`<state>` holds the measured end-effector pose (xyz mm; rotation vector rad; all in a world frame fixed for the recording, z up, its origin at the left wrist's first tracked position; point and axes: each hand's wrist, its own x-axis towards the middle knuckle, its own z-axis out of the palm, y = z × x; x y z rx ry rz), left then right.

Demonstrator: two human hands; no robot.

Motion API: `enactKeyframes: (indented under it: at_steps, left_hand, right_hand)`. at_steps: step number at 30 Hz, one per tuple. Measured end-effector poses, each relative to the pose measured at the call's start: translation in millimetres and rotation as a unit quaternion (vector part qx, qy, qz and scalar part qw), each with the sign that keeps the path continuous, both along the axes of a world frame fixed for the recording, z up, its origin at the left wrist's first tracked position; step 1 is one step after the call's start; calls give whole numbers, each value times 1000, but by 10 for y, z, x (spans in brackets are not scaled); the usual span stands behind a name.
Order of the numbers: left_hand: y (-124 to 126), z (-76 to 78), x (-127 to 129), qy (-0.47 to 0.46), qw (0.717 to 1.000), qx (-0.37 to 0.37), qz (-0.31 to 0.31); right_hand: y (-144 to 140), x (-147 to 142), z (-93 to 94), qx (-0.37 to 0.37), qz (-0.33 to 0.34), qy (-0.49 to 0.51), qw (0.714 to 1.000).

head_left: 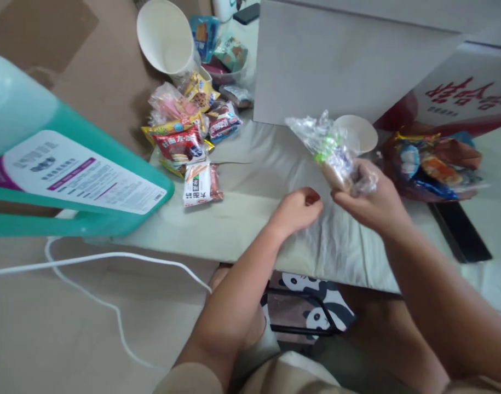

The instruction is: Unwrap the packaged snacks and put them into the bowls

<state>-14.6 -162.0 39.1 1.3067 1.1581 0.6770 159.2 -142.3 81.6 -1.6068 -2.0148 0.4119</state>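
My right hand (371,194) is closed around a crinkled clear plastic snack packet (330,153) with green print and something light brown inside. The packet is tilted, its loose end pointing up and left. Behind it, partly covered, is a white round bowl or cup (357,133). My left hand (297,210) is just left of the packet, over the cloth, its fingers loosely curled and nothing visible in them. To its left lies a white and red snack packet (201,185), beside a red and yellow snack bag (182,145).
A big green jug (90,169) stands at the left edge. At the back are a white bucket (163,35), more snacks and a grey-white box (336,60). A clear bag of snacks (435,164) and a black flat bar (459,230) lie right. White cable (110,255) hangs left.
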Motion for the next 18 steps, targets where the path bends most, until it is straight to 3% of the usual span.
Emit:
enactKeyframes:
  at_steps: [3, 5, 9, 11, 16, 18]
  left_hand:
    - [-15, 10, 110, -192, 979, -63, -14]
    - [-36, -20, 191, -242, 966, -85, -2]
    - [-23, -144, 271, -182, 972, -113, 100]
    - [5, -193, 277, -172, 970, -129, 115]
    - [-6, -220, 383, -171, 969, -145, 107]
    - [-46, -217, 454, -167, 970, -142, 103]
  right_hand:
    - [-417, 176, -326, -22, -34, 93, 995]
    - [-593, 237, -511, -45, -19, 141, 989]
    - [-759, 444, -656, -123, 65, 276, 951]
    - [-789, 575, -662, -156, 95, 320, 930]
    - [-801, 677, -695, -108, 50, 306, 945]
    - [-803, 634, -716, -102, 19, 333, 937]
